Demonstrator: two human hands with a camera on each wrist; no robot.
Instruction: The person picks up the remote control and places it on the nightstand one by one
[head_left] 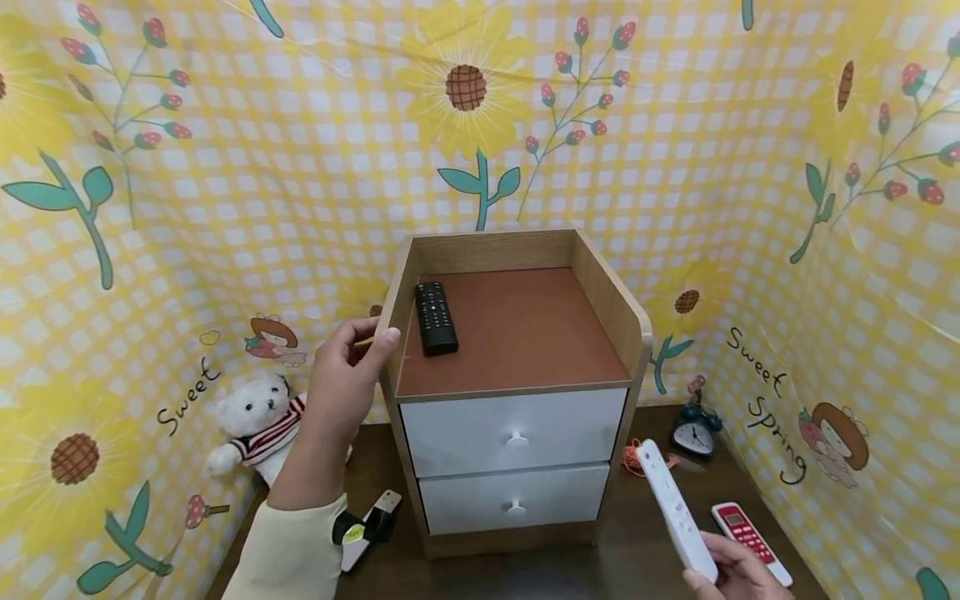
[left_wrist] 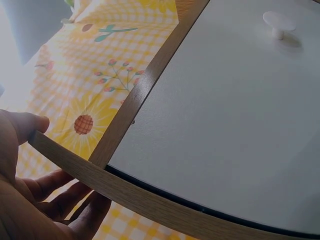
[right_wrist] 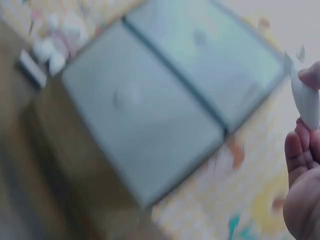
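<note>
A small wooden cabinet [head_left: 517, 542] with two white drawers [head_left: 465, 437] stands in the middle of the head view. On its brown top lies a black remote control [head_left: 437, 321], close to the left side panel [head_left: 397, 308]. My left hand [head_left: 347, 379] grips that panel's upper edge, thumb on the inner side; the left wrist view shows the fingers [left_wrist: 65, 192] on its outer side. At the lower right, my right hand [head_left: 738, 568] holds a slim white remote control [head_left: 675, 508] by its lower end, tilted up. The right wrist view is blurred, with the white remote control [right_wrist: 304, 97] at its right edge.
Right of the cabinet are a dark alarm clock [head_left: 693, 433], an orange-red cord [head_left: 633, 458] and a white remote with a red keypad [head_left: 750, 542]. On the left sit a white teddy bear [head_left: 251, 408] and a black-and-white strapped object [head_left: 371, 529]. Patterned cloth [head_left: 300, 167] surrounds the dark table [head_left: 637, 558].
</note>
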